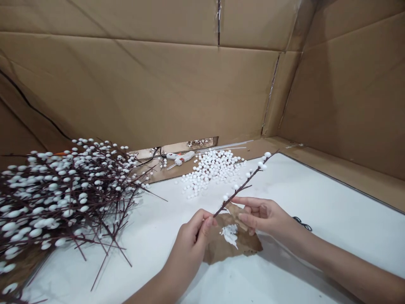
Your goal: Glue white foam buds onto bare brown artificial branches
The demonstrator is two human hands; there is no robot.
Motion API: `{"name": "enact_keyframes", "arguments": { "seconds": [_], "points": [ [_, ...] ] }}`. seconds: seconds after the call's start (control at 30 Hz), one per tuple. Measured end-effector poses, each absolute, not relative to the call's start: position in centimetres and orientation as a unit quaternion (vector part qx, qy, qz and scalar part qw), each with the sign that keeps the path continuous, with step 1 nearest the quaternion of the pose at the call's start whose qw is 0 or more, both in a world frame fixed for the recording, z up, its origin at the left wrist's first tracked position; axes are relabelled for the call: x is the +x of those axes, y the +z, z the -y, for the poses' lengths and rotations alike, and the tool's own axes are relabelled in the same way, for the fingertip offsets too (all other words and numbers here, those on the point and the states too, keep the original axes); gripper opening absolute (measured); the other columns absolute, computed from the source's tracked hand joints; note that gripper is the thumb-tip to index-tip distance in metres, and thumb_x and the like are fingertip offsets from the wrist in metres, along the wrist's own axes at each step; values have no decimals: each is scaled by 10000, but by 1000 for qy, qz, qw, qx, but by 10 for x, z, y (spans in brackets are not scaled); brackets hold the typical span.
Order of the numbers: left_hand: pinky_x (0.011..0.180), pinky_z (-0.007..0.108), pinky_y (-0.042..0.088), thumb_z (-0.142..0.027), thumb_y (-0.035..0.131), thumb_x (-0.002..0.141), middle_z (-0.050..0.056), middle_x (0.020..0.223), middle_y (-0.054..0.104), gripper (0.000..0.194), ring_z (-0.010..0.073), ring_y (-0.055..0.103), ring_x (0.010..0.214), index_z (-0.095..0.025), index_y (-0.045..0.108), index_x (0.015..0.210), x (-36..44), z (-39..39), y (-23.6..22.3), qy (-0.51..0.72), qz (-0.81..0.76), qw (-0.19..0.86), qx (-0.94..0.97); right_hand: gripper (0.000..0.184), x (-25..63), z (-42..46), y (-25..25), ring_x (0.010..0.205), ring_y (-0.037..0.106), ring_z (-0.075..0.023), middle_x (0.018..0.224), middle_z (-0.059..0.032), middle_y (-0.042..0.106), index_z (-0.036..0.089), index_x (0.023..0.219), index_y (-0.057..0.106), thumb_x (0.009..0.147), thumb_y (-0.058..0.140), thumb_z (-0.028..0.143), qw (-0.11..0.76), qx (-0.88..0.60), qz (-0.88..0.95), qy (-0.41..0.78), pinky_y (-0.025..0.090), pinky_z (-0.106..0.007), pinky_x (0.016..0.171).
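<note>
A dark brown twig (243, 185) with several white berry-like balls slants up to the right, its lower end pinched in my left hand (194, 236). My right hand (262, 216) is closed on a small piece of brown cardboard (237, 213), whose tip is close against the twig; whether they touch I cannot tell. White paste shows near that tip. Under both hands lies a sheet of brown paper (218, 249) bearing a smear of thick white paste (230, 234).
Many finished-looking twigs with white balls (63, 190) are heaped at the left. Loose white balls (215, 166) are piled at the back, beside a white glue gun (182, 158). A black cord (303, 223) lies right of my right wrist. Cardboard walls (158, 93) enclose the white tabletop (332, 202).
</note>
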State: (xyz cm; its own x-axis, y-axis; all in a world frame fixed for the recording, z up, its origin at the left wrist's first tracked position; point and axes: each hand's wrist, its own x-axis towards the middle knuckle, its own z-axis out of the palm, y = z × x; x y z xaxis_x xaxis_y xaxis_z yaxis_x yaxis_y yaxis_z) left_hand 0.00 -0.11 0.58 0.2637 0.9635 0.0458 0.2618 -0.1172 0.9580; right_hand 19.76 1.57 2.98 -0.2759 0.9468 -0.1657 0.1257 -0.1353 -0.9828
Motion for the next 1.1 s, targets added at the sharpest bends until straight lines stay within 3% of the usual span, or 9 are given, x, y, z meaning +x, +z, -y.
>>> {"name": "enact_keyframes", "arguments": {
  "seconds": [1.1],
  "points": [
    [468, 220, 229, -414, 357, 866, -70, 537, 329, 266, 102, 276, 487, -209, 477, 747, 1, -1, 7, 402, -515, 418, 631, 592, 199, -12, 30, 571, 431, -103, 620, 29, 465, 198, 1232, 521, 700, 669, 410, 339, -467, 571, 584, 339, -230, 525]
  ]
}}
